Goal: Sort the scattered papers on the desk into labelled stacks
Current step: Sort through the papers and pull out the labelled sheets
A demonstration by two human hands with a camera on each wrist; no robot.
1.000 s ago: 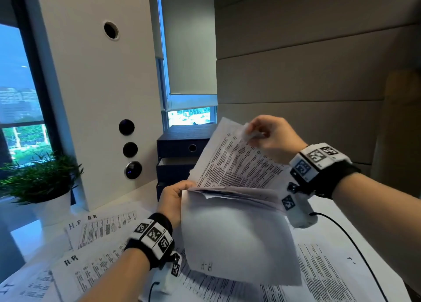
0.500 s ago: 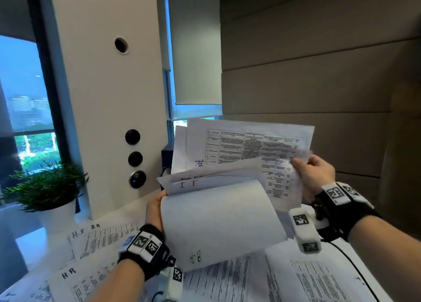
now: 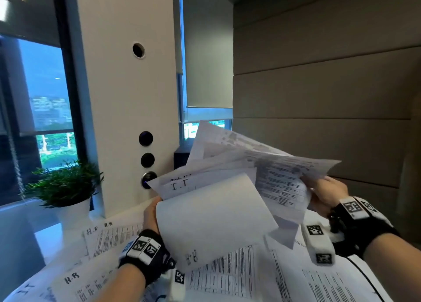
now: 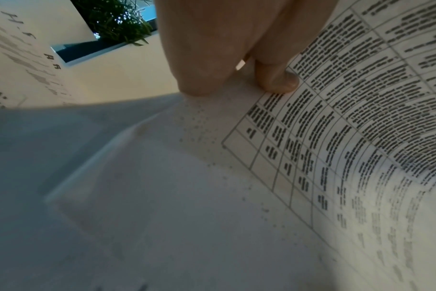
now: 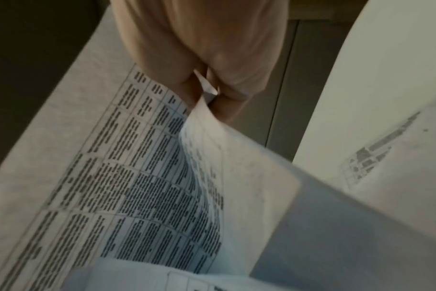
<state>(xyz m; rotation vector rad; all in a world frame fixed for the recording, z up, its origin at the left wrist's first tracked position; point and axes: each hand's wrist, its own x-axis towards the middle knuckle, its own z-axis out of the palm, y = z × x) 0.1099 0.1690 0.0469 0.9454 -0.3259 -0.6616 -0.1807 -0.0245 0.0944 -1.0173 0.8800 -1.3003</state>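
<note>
White paper sheaf point(image 3: 216, 212) pinched by left hand point(image 3: 151, 212) and right hand point(image 3: 328, 193) fingers; H.R sheets point(image 3: 109, 235) on bench point(image 3: 45, 240), plant point(image 3: 66, 183) far left.

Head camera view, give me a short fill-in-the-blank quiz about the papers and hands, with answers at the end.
1. The sheet fanned out in the held bundle carries the handwritten label ____.
2. The left hand and the right hand both grip the ____ above the desk.
3. Two sheets lying on the desk near the left wrist are marked ____.
4. The potted plant stands to the ____ of the white pillar.

Answers: I.T; bundle; H.R; left
</note>
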